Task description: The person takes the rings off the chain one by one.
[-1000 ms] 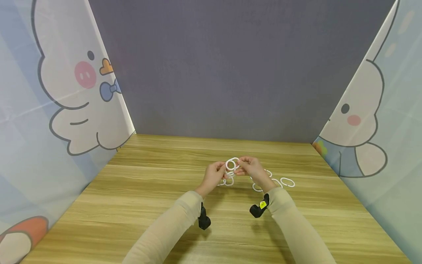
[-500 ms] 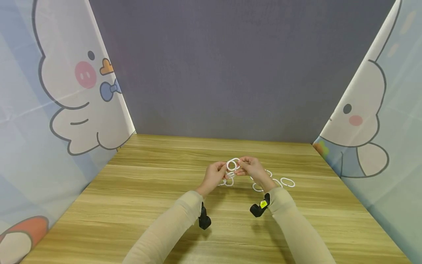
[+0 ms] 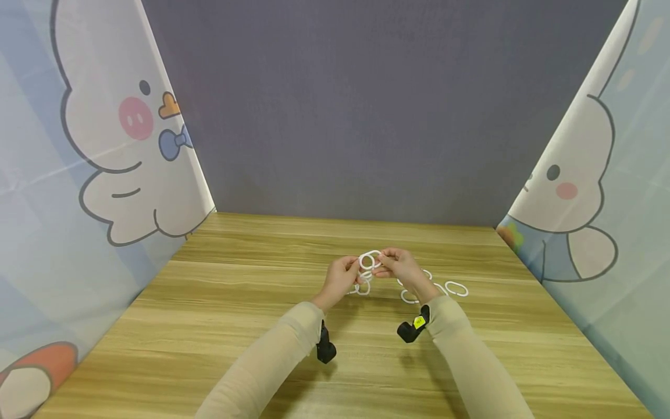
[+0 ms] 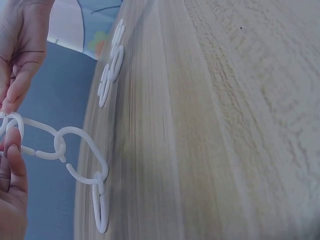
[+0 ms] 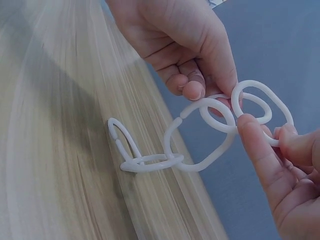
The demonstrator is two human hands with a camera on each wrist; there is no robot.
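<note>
Both hands are raised over the table with white plastic C-shaped chain links between them. My left hand (image 3: 337, 280) pinches the end link (image 5: 267, 118) of a short chain, seen close up in the right wrist view. My right hand (image 3: 404, 269) pinches a separate-looking link (image 5: 272, 96) between thumb and fingertips, and it overlaps the end link there. Below my left hand, the chain's lower links (image 4: 85, 142) hang down, and the lowest link (image 4: 97, 207) lies at the table. Fingers partly hide the spot where the two held links cross; I cannot tell whether they are hooked together.
Several loose white links (image 3: 456, 284) lie on the wooden table (image 3: 235, 326) to the right, partly behind my right wrist. A grey panel (image 3: 340, 116) rises at the back, with cartoon-printed panels (image 3: 581, 256) on both sides. A black wrist camera (image 3: 326, 349) sits under each forearm.
Almost nothing differs. Both hands keep their pinch on the links at the same place, with only slight shifts of the links and wrists.
</note>
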